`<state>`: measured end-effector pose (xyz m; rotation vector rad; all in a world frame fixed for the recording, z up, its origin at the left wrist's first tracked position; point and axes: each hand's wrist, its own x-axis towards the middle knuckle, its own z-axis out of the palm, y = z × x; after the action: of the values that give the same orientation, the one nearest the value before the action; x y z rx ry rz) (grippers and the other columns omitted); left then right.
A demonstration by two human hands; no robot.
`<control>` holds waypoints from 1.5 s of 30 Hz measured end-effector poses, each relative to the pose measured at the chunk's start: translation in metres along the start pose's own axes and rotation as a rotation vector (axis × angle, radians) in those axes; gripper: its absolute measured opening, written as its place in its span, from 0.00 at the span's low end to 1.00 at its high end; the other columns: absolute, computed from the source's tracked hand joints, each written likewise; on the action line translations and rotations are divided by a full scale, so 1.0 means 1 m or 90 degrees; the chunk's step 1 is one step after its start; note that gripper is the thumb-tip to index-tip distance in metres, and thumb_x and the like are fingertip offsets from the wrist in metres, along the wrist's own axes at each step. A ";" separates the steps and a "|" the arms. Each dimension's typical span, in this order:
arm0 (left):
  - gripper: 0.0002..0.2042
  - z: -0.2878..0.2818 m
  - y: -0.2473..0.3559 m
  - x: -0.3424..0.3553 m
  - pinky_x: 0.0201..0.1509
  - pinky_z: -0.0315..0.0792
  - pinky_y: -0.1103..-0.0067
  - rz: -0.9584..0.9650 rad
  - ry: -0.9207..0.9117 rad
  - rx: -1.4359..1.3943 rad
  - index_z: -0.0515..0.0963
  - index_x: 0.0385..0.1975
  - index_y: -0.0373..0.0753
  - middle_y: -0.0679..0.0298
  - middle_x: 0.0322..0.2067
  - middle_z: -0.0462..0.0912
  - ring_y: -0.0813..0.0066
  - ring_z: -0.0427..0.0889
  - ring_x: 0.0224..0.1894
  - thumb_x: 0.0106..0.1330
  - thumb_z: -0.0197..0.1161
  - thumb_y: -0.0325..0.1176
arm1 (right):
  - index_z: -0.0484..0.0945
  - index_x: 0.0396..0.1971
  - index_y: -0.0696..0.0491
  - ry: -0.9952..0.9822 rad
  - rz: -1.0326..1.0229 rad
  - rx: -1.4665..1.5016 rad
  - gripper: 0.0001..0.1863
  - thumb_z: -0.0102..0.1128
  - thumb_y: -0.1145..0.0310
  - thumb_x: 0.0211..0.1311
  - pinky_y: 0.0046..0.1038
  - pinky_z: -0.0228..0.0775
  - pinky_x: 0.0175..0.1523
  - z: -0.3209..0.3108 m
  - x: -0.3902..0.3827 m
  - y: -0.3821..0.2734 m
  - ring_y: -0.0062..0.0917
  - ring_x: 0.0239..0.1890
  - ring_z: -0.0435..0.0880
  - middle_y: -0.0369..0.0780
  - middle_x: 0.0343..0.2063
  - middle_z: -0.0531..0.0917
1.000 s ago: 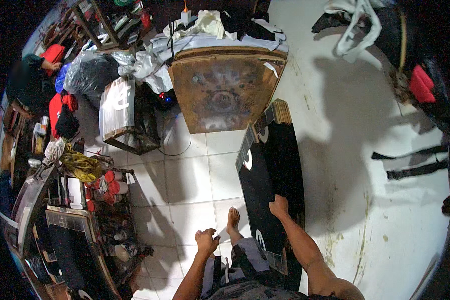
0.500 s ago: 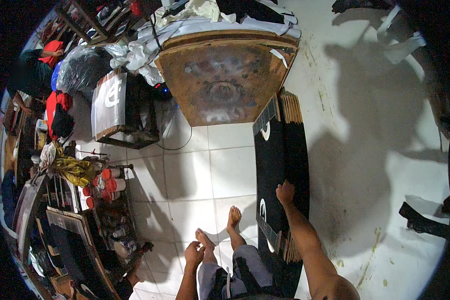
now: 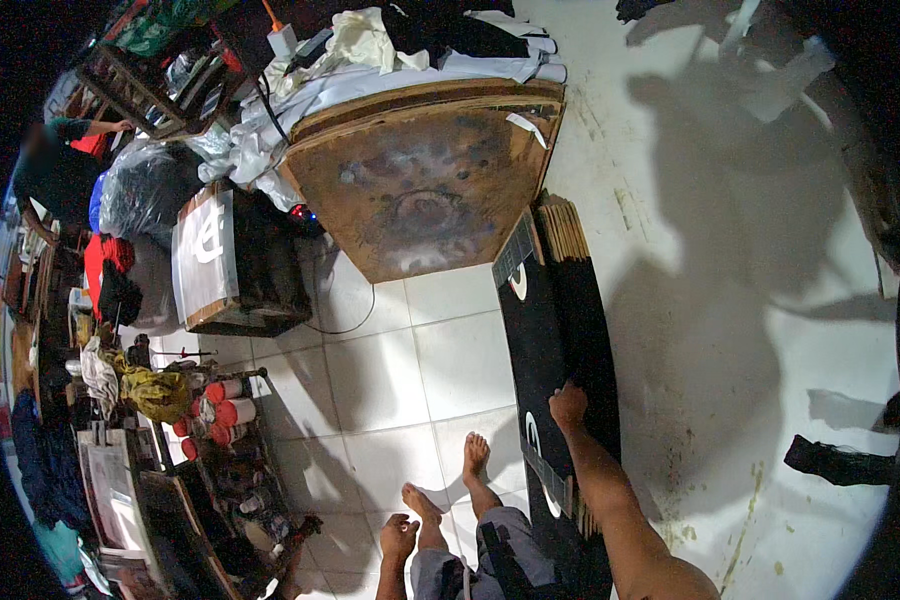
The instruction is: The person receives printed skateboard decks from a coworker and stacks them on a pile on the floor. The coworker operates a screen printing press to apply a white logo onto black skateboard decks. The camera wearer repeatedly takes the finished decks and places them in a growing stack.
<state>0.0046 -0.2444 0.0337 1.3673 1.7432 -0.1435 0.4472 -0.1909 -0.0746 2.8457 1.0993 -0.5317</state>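
Your right hand (image 3: 568, 405) presses flat on the stack of black boards (image 3: 560, 330); your left hand (image 3: 400, 537) rests empty near your knee.

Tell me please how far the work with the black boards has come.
Looks done: a stack of black boards stands on edge against the white wall, beside the wooden table. In hand: the right hand presses on the stack's top edge, while the left hand hangs free. What is left cannot be judged from this view.
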 end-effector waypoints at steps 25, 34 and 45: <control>0.19 -0.005 -0.046 -0.017 0.41 0.73 0.71 -0.036 -0.036 0.005 0.76 0.36 0.36 0.54 0.30 0.81 0.57 0.80 0.35 0.48 0.64 0.43 | 0.72 0.39 0.59 0.015 -0.039 -0.092 0.19 0.57 0.65 0.47 0.40 0.68 0.43 -0.004 -0.015 -0.001 0.42 0.36 0.77 0.49 0.34 0.77; 0.19 -0.006 -0.101 -0.017 0.42 0.72 0.72 0.056 -0.083 -0.009 0.76 0.36 0.31 0.50 0.31 0.81 0.58 0.80 0.36 0.49 0.64 0.38 | 0.66 0.47 0.58 0.249 -0.060 0.096 0.24 0.58 0.66 0.49 0.40 0.67 0.46 -0.037 -0.128 -0.014 0.43 0.41 0.76 0.49 0.40 0.74; 0.11 -0.050 -0.228 -0.006 0.26 0.68 0.81 0.111 -0.231 -0.424 0.77 0.29 0.32 0.62 0.21 0.79 0.77 0.76 0.24 0.55 0.61 0.35 | 0.69 0.45 0.60 -0.245 0.188 0.179 0.29 0.56 0.57 0.42 0.36 0.67 0.52 0.061 -0.467 0.063 0.41 0.47 0.74 0.49 0.44 0.75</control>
<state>-0.2120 -0.3079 -0.0255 0.9189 1.2019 0.2541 0.1490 -0.5490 0.0173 2.8678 0.5675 -1.2224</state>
